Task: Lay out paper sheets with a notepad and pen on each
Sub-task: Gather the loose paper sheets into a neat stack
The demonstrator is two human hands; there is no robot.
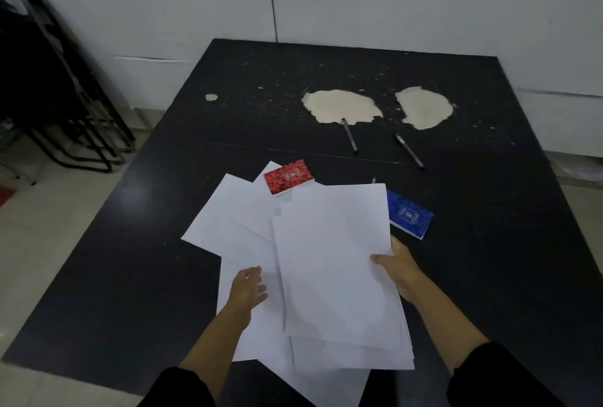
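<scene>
Paper sheets (329,259): loose white pile, fanned and overlapping, lower centre of frame on the black table (489,276). Judged light, limp, slick against each other; best taken at an edge, one at a time, or several will slide together.

Right hand (399,271): pinches the right edge of the top sheet, thumb on top, fingers beneath. Left hand (248,289): fingers spread, loosely open, resting on the lower sheets at the left; holds nothing.

Red notepad (288,176): lies on the upper corner of the pile, so it weighs down a sheet. Blue notepad (409,214): at the pile's right edge, partly tucked under the top sheet. Both small, stiff, easy to lift by the sides.

Two pens (349,136) lie farther up the table, apart from the paper; thin, likely to roll. A third tip shows just above the pile, identity uncertain.

Table surface has pale chipped patches (342,106) in the upper middle; rough ground for paper. Folded chairs (65,106) at upper left, out of the way.
</scene>
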